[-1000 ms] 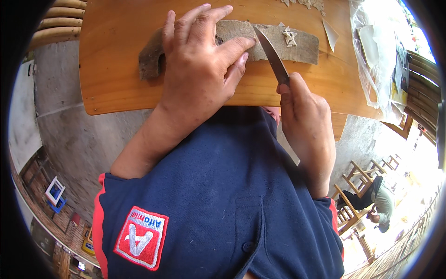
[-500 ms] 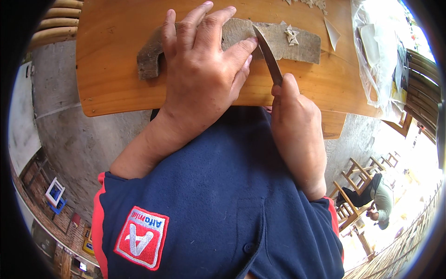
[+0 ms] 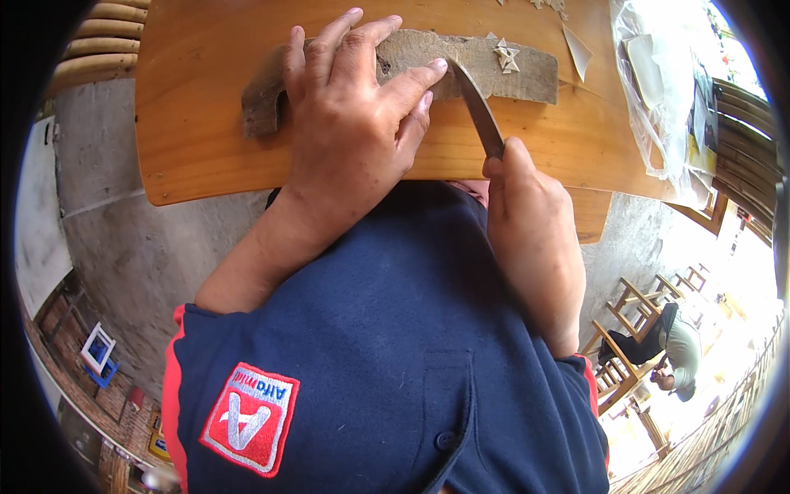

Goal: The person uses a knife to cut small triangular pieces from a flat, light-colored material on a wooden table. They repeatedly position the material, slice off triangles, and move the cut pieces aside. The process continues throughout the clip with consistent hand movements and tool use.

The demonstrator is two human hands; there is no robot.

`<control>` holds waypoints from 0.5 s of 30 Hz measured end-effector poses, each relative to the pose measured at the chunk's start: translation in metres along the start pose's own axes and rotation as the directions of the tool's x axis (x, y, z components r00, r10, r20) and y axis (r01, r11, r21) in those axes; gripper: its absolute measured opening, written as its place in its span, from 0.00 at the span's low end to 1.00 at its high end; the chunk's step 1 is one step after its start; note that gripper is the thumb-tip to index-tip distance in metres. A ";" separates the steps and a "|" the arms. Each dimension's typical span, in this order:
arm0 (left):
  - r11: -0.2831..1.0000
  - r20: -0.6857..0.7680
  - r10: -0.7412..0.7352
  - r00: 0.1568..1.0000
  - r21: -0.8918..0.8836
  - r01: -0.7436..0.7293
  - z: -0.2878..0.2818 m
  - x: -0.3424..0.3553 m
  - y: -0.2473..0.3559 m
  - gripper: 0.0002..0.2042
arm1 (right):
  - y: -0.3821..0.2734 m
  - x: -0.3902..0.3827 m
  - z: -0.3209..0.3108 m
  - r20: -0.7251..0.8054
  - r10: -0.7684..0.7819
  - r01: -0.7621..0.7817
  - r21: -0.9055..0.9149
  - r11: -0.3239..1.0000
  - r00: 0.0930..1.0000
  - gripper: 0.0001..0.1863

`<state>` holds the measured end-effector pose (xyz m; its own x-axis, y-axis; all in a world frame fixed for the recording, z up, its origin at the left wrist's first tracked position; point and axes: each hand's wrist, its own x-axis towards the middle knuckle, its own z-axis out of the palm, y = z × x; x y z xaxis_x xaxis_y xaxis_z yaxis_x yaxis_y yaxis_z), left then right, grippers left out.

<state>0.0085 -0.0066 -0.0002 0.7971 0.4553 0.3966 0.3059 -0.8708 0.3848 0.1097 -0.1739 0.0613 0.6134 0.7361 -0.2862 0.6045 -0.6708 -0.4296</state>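
Knife [image 3: 480,111], gripped in the closed right hand [image 3: 535,210], slants lengthwise forward and leftward over the near edge of the board [image 3: 528,78], its tip just beside the left hand [image 3: 354,123], spread palm-down there.
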 end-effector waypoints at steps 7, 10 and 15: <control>0.994 -0.003 -0.023 1.000 -0.104 0.022 0.001 -0.005 -0.002 0.17 | 0.000 0.006 -0.010 -0.061 0.023 -0.019 0.078 0.997 0.998 0.07; 0.995 0.003 -0.028 1.000 -0.100 0.028 0.002 -0.004 -0.003 0.17 | -0.007 0.001 -0.011 0.032 0.062 -0.065 0.104 0.992 0.998 0.07; 0.994 0.002 -0.020 1.000 -0.103 0.021 0.001 -0.004 -0.002 0.15 | -0.011 0.001 -0.009 0.049 0.066 -0.070 0.091 0.993 0.997 0.07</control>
<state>0.0055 -0.0065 -0.0034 0.7918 0.4726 0.3869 0.2668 -0.8375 0.4769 0.1082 -0.1669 0.0730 0.6261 0.6941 -0.3553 0.5115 -0.7096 -0.4847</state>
